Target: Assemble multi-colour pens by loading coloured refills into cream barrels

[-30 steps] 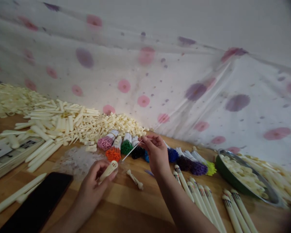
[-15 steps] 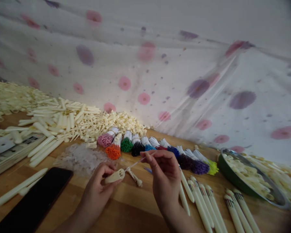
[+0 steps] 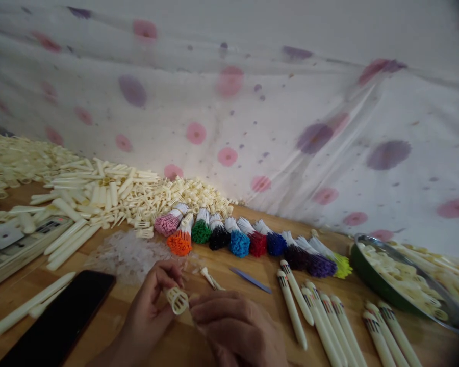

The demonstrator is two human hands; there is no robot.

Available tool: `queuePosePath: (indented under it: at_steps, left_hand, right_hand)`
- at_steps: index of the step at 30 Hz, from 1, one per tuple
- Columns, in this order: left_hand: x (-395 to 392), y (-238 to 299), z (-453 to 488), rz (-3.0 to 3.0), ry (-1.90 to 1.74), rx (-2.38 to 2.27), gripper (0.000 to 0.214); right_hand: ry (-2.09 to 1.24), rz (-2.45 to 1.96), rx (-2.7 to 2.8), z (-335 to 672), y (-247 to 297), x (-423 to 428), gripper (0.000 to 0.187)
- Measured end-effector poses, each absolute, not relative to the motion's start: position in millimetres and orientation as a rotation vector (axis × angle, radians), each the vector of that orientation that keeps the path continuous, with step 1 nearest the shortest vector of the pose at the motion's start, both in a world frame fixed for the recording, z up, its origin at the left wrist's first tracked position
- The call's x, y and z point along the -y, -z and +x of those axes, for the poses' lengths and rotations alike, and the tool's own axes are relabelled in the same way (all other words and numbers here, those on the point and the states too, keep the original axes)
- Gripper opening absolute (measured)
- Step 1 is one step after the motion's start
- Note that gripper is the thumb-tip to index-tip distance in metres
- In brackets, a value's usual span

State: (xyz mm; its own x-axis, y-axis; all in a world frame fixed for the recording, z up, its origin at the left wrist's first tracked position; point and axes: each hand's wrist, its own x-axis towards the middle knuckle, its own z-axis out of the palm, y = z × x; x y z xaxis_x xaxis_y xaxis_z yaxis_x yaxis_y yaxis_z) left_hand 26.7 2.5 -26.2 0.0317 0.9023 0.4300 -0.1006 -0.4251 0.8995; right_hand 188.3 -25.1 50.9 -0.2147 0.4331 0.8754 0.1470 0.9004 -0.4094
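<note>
My left hand (image 3: 147, 306) pinches a short cream plastic pen part (image 3: 177, 301), a hollow cylinder with slots, its open end turned toward my right hand. My right hand (image 3: 240, 323) is close by with its fingers curled together, near the rim of that part. Whatever lies between those fingertips is hidden behind the hand. Just beyond both hands, a small cream plastic piece (image 3: 209, 278) rests on the table. A thin bluish strip (image 3: 250, 280) lies to its right. Behind stand bundled pen refills with coloured tips, among them orange (image 3: 179, 242), light blue (image 3: 239, 242) and red (image 3: 257, 243).
Several cream multicolour pens (image 3: 292, 308) lie at the right. Beyond them is a green-sided bowl (image 3: 371, 283) of cream rings. At left are a black phone (image 3: 57, 318), a clear plastic heap (image 3: 126, 255) and piled cream parts (image 3: 99, 188). A spotted plastic sheet (image 3: 214, 117) hangs behind.
My right hand has come down and toward me, from above the table's middle to beside the slotted part. The thin pale stick it held no longer shows. My left hand has tilted the part's opening downward.
</note>
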Motion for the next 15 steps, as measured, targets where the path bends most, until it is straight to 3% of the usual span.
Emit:
queuePosePath:
  at_steps: [15]
  left_hand:
    - [-1.7,26.7,24.5,1.521,-1.527,-0.954,0.027]
  right_hand:
    - [-0.250,-0.486,1.787,184.9,-49.9,24.7,0.054]
